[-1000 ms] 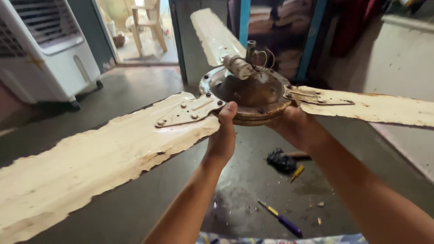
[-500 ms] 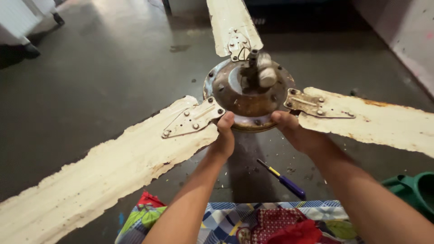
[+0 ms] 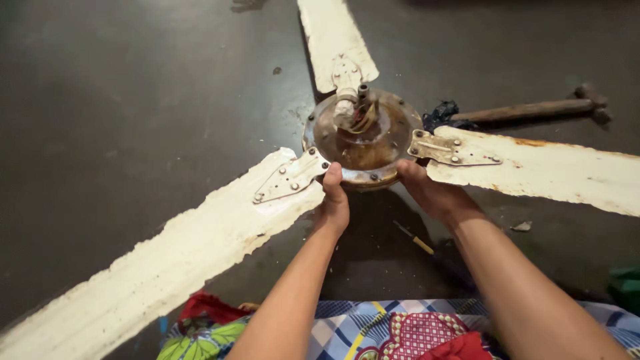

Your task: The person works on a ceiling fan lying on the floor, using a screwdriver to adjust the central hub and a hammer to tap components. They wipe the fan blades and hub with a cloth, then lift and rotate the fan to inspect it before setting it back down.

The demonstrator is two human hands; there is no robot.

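Two hands share the load here: the left hand (image 3: 335, 200) and the right hand (image 3: 427, 190) each close a grip on the near rim of the rusty motor housing (image 3: 363, 137) of an old ceiling fan, thumbs over the top edge and fingers curled out of sight beneath. The fan hangs just above the dark floor (image 3: 133, 100), its three chipped cream blades (image 3: 200, 240) spreading outward. Doing this well probably means keeping both grips level so the long blades stay balanced, clear of the wooden-handled hammer (image 3: 527, 109) beyond and the screwdriver (image 3: 417, 241) lying underneath.
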